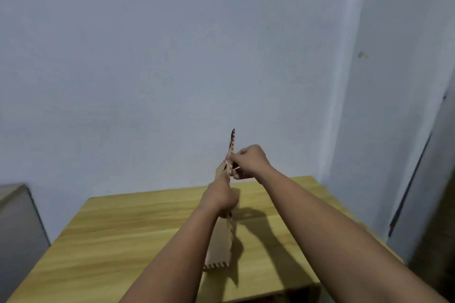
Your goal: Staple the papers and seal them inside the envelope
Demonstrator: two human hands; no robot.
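A tan envelope with a red and dark striped border is held up edge-on above the wooden table. My left hand grips its middle from the left. My right hand pinches the upper part near the raised flap, whose tip sticks up past my fingers. A thin pale strip shows between my right fingers. I cannot see the papers or a stapler.
A grey cabinet stands at the left beside the table. A blue-grey wall rises behind, with a corner and a dark door edge at the right. The hands cast a shadow on the tabletop.
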